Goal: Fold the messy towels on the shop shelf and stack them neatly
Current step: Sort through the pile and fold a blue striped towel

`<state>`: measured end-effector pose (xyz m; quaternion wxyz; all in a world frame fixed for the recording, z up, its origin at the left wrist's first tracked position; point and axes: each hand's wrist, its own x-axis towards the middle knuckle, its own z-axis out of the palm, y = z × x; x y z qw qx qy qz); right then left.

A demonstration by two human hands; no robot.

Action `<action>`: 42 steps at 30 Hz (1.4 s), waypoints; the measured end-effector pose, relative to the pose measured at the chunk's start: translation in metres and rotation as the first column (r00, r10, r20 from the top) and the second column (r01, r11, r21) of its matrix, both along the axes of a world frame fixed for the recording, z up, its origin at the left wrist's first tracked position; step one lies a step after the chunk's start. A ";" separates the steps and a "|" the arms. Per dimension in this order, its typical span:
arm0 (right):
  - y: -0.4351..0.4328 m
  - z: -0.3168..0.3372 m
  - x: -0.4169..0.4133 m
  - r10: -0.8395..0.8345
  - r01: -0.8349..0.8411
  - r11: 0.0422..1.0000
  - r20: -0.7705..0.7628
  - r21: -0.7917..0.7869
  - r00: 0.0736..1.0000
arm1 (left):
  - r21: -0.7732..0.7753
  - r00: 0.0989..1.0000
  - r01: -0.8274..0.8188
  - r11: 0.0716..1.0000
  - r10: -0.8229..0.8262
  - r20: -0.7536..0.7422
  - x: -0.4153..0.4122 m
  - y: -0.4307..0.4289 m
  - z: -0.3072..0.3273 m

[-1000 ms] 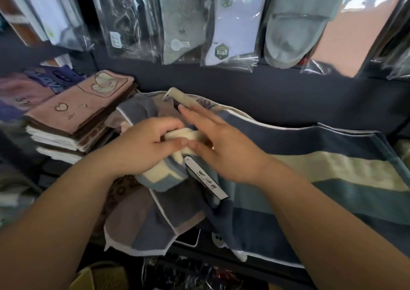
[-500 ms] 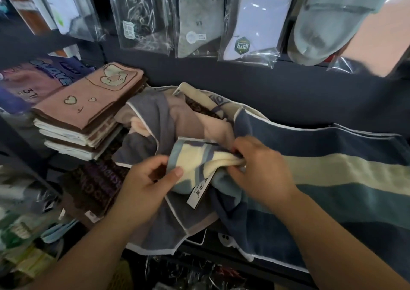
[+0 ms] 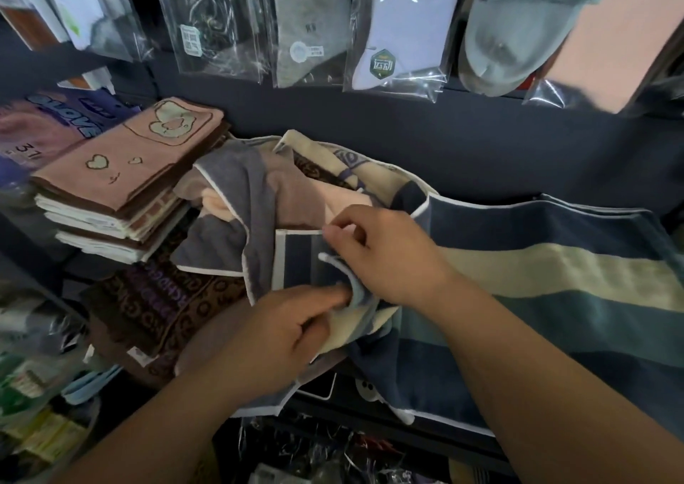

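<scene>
Our right hand (image 3: 388, 258) pinches the white-piped edge of the striped towel (image 3: 555, 280) with curled fingers, and our left hand (image 3: 292, 330) grips a bunched blue-and-cream fold of it just below. The towel lies spread along the shelf (image 3: 370, 415) to the right, its near end over a loose heap of towels (image 3: 255, 187). A folded stack (image 3: 122, 180) sits at the left, and packeted socks (image 3: 399, 32) hang above.

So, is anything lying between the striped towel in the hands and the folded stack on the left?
Yes. The left hand and right hand grip the striped towel; a crumpled grey towel heap lies between it and the folded stack.
</scene>
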<state>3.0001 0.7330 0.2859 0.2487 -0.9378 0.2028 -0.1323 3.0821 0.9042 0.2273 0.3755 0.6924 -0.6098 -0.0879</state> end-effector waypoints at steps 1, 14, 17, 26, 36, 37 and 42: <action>0.000 0.000 0.005 0.018 -0.015 0.999 -0.087 0.041 0.996 | -0.002 0.999 0.010 1.000 -0.010 0.051 -0.003 -0.001 -0.003; -0.029 -0.014 -0.018 0.112 -0.092 0.993 -0.311 0.077 0.944 | 0.084 0.936 -0.214 0.973 0.180 0.303 0.024 0.012 -0.040; -0.039 -0.006 -0.029 0.039 -0.023 0.995 -0.167 0.097 0.985 | 0.074 0.946 -0.163 0.984 0.134 0.296 0.037 0.008 -0.043; -0.059 0.015 -0.078 0.320 -0.146 0.771 -0.179 0.620 0.931 | -0.078 0.983 -0.172 0.982 0.166 -0.080 0.021 -0.005 0.014; -0.056 0.005 -0.091 0.080 0.029 0.870 -0.200 0.492 0.977 | -0.078 0.940 -0.264 0.961 0.238 -0.245 0.016 -0.008 0.029; -0.056 0.011 -0.089 -0.005 0.062 0.850 -0.109 0.523 0.994 | -0.086 0.928 -0.271 0.959 0.236 -0.290 0.017 -0.007 0.030; -0.059 0.051 -0.043 -0.160 0.072 0.865 0.137 0.497 0.978 | -0.156 0.826 -0.439 0.885 0.329 -0.458 0.040 0.000 0.044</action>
